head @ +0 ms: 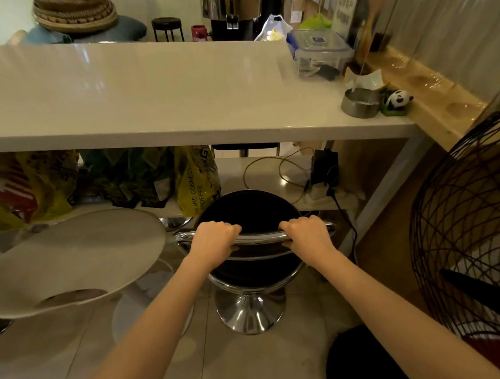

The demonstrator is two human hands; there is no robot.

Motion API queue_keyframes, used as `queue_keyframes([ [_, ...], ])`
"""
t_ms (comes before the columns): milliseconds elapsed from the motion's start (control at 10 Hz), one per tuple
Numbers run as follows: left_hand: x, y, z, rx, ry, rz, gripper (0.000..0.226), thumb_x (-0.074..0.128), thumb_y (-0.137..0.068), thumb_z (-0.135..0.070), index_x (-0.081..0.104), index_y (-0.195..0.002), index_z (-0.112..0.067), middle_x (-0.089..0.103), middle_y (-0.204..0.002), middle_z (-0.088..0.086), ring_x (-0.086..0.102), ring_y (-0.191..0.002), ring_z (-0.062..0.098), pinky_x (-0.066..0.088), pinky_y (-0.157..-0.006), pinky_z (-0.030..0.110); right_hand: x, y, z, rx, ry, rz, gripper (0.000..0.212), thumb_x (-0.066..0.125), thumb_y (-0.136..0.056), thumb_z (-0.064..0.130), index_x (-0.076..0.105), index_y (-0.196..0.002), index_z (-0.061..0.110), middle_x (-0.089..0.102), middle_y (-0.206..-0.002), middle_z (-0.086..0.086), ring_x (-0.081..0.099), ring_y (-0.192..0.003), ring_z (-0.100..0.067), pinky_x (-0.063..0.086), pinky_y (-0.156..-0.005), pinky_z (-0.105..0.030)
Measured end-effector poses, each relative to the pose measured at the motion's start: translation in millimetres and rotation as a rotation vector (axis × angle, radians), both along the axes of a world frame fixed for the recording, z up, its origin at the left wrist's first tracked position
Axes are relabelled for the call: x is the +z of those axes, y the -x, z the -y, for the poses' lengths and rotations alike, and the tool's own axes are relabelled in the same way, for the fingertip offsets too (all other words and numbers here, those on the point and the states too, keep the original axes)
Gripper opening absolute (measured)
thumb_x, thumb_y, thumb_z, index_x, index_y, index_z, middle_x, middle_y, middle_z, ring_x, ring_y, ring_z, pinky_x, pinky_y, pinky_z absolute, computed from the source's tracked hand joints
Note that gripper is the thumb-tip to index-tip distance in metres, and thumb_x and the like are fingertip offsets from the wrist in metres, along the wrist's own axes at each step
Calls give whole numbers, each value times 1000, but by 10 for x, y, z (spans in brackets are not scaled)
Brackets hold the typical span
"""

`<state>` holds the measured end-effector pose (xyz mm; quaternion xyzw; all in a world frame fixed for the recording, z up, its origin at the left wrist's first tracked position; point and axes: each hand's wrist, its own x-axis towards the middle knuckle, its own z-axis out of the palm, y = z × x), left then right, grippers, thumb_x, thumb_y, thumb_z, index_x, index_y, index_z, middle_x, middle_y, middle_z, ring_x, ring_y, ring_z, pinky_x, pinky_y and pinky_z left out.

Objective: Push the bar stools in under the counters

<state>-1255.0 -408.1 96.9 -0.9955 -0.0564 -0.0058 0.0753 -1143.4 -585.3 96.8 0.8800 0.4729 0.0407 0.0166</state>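
Black bar stool (248, 210) stands on the tiled floor at the edge of the white counter (160, 89), its seat front reaching the lower shelf, as the left hand (215, 238) and right hand (307, 232) curl side by side over its chrome back rail (260, 238). A clear lidded container (318, 53) on the counter holds dark items too blurred to identify, and a metal dish (360, 103) sits near a panda figurine (397, 101). A white stool (71, 259) at left and a wire fan guard (472, 213) at right are cut off by the frame.
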Motion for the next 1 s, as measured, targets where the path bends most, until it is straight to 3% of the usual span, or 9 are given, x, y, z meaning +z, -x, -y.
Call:
queue_keyframes([
  [100, 20, 21, 10, -7, -25, -12, 27, 56, -89, -36, 55, -108, -17, 68, -98, 3, 65, -90, 25, 36, -61, 32, 21, 44, -8, -11, 12, 1, 29, 59, -89, 29, 54, -115, 16, 68, -101, -4, 62, -96, -26, 42, -80, -36],
  [400, 70, 74, -50, -36, -4, 3, 28, 57, -88, -38, 57, -108, -18, 70, -97, 4, 66, -91, 26, 47, -66, 35, 40, 181, -46, -65, 26, 20, 32, 59, -89, 29, 50, -118, 16, 65, -105, -4, 60, -98, -25, 42, -83, -36],
  [500, 74, 73, -68, -35, 14, -22, 31, 58, -87, -38, 55, -109, -17, 69, -99, 5, 65, -92, 27, 48, -66, 36, 35, 181, -73, -94, 66, -18, 44, 59, -88, 33, 45, -127, 18, 63, -115, -4, 56, -107, -25, 41, -89, -37],
  [600, 155, 28, -66, -17, 69, -133, 44, 59, -84, -46, 51, -115, -16, 66, -109, 5, 61, -100, 26, 46, -77, 38, 87, 162, -75, -154, 37, -170, 72, 60, -84, 40, 27, -143, 14, 53, -132, -6, 44, -124, -26, 35, -102, -41],
  [700, 231, -9, -65, 30, 211, -299, 80, 58, -74, -66, 37, -137, -21, 53, -133, 5, 48, -122, 26, 33, -101, 47, 211, 152, -46, -216, -81, -460, 91, 63, -78, 38, 8, -148, 18, 41, -142, -10, 34, -131, -28, 31, -106, -41],
  [800, 357, 2, -95, 87, 482, -197, 85, 50, -76, -71, 29, -142, -23, 42, -144, 5, 41, -129, 25, 34, -106, 48, 483, 178, -44, -343, -463, -801, 82, 65, -82, 27, 15, -147, 21, 38, -143, -9, 33, -132, -26, 34, -102, -36],
  [900, 670, -84, -216, 75, 630, 55, 71, 47, -84, -62, 33, -141, -22, 43, -143, 6, 44, -126, 22, 41, -102, 43, 1033, 156, -95, -380, -947, -821, 56, 60, -89, 17, 36, -139, 16, 49, -134, -5, 42, -127, -19, 36, -99, -28],
  [1000, 1070, -173, -309, 64, 655, 232, 63, 48, -89, -52, 33, -141, -20, 39, -145, 6, 43, -127, 24, 37, -105, 44, 1800, 282, 2, -168, -1449, -1091, 30, 50, -93, 10, 55, -122, 17, 61, -120, -2, 54, -116, -14, 39, -104, -34],
])
